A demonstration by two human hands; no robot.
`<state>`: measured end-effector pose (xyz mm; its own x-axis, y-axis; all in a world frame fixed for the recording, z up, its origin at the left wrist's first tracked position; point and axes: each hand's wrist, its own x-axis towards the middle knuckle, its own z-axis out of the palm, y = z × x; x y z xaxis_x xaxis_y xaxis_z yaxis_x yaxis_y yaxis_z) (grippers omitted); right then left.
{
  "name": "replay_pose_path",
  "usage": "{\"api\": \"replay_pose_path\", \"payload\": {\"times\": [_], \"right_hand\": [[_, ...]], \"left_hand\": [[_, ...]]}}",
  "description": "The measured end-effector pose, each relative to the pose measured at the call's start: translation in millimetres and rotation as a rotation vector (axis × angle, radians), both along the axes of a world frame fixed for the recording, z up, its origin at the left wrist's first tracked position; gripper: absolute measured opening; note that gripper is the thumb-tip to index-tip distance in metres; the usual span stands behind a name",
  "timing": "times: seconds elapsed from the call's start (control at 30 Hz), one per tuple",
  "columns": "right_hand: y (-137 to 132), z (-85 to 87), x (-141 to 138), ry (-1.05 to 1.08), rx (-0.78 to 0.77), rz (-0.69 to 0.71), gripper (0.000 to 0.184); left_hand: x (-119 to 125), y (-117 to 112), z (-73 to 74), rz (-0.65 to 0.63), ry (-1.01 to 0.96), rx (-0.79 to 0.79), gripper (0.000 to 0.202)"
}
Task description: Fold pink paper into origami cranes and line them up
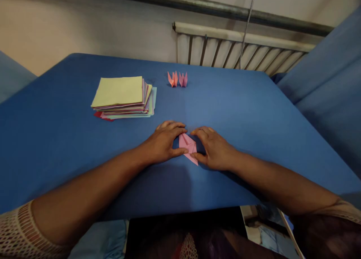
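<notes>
A small pink folded paper (188, 146) lies on the blue table (254, 112) in front of me. My left hand (163, 141) presses on its left side, thumb and fingers pinched on the edge. On its right side rests my right hand (214, 148), with fingers curled over the fold and the thumb at the lower tip. Both hands are closed on the paper, which lies flat against the tabletop.
A stack of coloured paper sheets (122, 97), yellow on top, sits at the back left. Two small folded paper figures, one orange (172, 79) and one pink (183, 79), stand further back. A radiator (239, 50) runs along the wall behind the table.
</notes>
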<state>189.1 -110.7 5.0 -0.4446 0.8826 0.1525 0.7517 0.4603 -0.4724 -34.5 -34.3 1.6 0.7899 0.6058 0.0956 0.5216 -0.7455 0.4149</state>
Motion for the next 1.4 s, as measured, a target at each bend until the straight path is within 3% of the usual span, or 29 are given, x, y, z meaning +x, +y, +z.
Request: {"api": "replay_pose_path", "payload": {"times": [0.07,0.17,0.27,0.4,0.53,0.63,0.7,0.77,0.87,1.03,1.13,1.27,1.4], "right_hand": [[3,-0.7,2,0.091,-0.056,0.022,0.048],[8,0.6,0,0.208,-0.157,-0.068,0.045],[15,5.2,-7,0.196,-0.222,-0.117,0.051],[21,6.4,-13,0.23,-0.354,-0.104,0.06],[27,-7.5,-15,0.595,-0.484,-0.204,0.048],[31,-16.8,-19,0.998,-0.552,-0.272,0.026],[32,-18.3,-24,1.16,-0.541,-0.299,0.028],[30,-17.2,-29,1.257,-0.525,-0.302,0.033],[24,-15.0,-34,1.298,-0.546,-0.27,0.034],[15,-14.0,-33,1.201,-0.671,-0.177,0.036],[13,-12.7,-27,1.244,-0.697,-0.137,0.039],[15,-12.0,-21,1.316,-0.736,-0.172,0.04],[17,-15.1,-21,1.334,-0.769,-0.226,0.034]], "left_hand": [[2,-3,1.0,0.007,-0.023,0.0,0.062],[6,-7,4.1,0.016,-0.065,-0.005,0.051],[8,-10,7.2,0.025,-0.073,-0.016,0.046],[8,-13,8.0,0.022,-0.111,-0.035,0.057],[7,-15,5.1,0.087,-0.291,-0.051,0.077],[10,-15,2.2,0.263,-0.503,-0.256,0.084],[15,-15,1.5,0.332,-0.631,-0.506,0.073],[19,-16,2.8,0.368,-0.706,-0.719,0.056],[22,-18,7.4,0.44,-0.764,-0.833,0.034],[16,-15,13.6,0.481,-0.8,-0.817,0.026],[13,-14,18.4,0.474,-0.696,-0.736,0.025],[12,-18,25.0,0.4,-0.532,-0.643,0.025],[13,-21,25.5,0.349,-0.497,-0.64,0.028]]}}
